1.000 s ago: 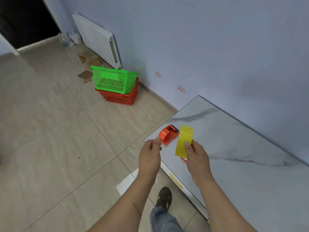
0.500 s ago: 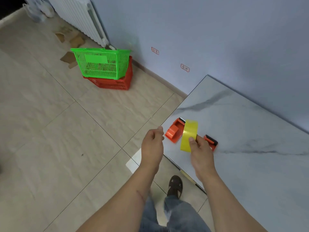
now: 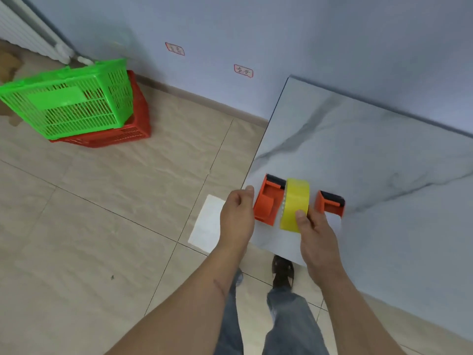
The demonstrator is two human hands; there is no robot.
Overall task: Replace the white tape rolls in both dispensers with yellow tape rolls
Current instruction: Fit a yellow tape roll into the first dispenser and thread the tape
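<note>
Two orange tape dispensers lie near the left corner of the marble table. The left dispenser sits at the table's edge; the right dispenser lies a little further in. No tape roll shows in either one. My right hand holds a yellow tape roll upright on its edge, between the two dispensers and just above the table. My left hand hovers beside the left dispenser with its fingers curled and nothing in it. No white roll is in view.
A green basket is stacked on a red basket on the tiled floor by the wall. A white sheet lies on the floor beside the table corner. My feet and legs stand below the table's near edge.
The view has swung down and closer to the table corner. My right hand has brought the yellow roll lower, down between the two dispensers. My left hand stays beside the left dispenser.
</note>
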